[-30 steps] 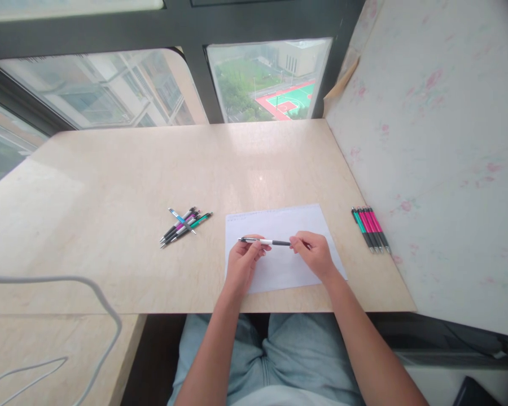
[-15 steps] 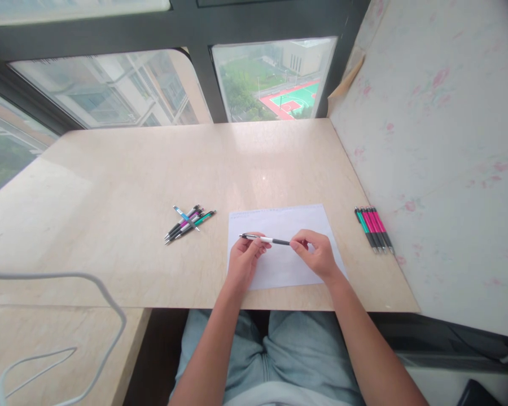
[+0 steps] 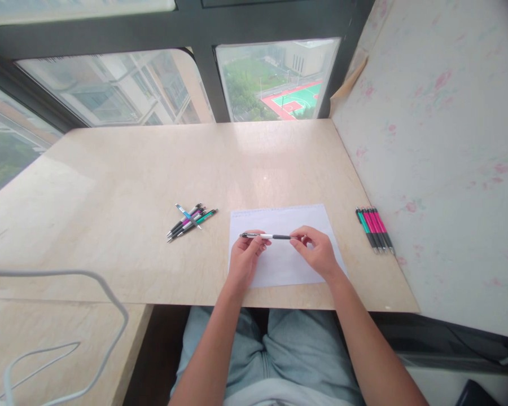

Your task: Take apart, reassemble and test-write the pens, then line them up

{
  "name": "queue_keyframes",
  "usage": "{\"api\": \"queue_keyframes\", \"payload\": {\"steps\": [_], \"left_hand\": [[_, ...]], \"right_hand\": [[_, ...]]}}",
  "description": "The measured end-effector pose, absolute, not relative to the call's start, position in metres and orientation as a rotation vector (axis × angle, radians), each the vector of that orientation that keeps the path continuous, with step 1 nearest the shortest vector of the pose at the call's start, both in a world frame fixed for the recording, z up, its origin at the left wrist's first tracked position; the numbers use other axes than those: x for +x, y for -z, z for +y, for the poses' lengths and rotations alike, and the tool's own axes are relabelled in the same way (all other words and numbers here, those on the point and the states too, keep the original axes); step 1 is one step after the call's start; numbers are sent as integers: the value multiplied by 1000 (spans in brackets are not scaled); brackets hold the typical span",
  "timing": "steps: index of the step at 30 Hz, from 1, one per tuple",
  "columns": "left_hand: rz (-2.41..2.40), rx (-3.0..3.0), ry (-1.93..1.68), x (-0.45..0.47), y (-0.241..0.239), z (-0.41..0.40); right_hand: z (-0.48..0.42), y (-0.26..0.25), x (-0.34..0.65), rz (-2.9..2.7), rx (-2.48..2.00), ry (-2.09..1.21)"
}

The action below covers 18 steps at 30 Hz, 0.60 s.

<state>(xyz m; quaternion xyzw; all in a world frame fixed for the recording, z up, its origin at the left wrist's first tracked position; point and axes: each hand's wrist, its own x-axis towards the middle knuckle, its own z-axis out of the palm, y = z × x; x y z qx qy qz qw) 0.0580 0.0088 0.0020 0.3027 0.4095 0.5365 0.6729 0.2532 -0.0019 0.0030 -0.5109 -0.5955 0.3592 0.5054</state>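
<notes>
A white pen with a black grip (image 3: 279, 237) lies crosswise between my hands, above a white sheet of paper (image 3: 288, 270). My left hand (image 3: 246, 254) is closed on the pen's white barrel, toward its clip end at the left. The fingertips of my right hand (image 3: 315, 248) pinch the pen's tip end at the right, and they hide the tip itself. Small faint writing runs along the sheet's top edge.
Left of the paper lies a loose, crossed pile of several pens (image 3: 190, 223). A neat row of green and pink pens (image 3: 375, 230) sits by the wallpapered wall (image 3: 449, 169). A white cable (image 3: 110, 293) loops at the lower left. Windows line the back.
The pen has turned slightly and now lies nearly level, its tip end a little higher. My hands stay in almost the same place, and the view has shifted slightly.
</notes>
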Motion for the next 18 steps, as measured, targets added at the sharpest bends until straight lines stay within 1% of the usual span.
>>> {"api": "queue_keyframes", "payload": {"steps": [4, 10, 18], "left_hand": [[917, 676, -1197, 58, -2, 8], [919, 671, -1191, 58, -1, 8], [918, 673, -1208, 58, -1, 8]], "right_hand": [[-2, 0, 254, -1431, -1218, -888], [-2, 2, 257, -1480, -1331, -944], [-2, 5, 256, -1432, -1233, -919]]}}
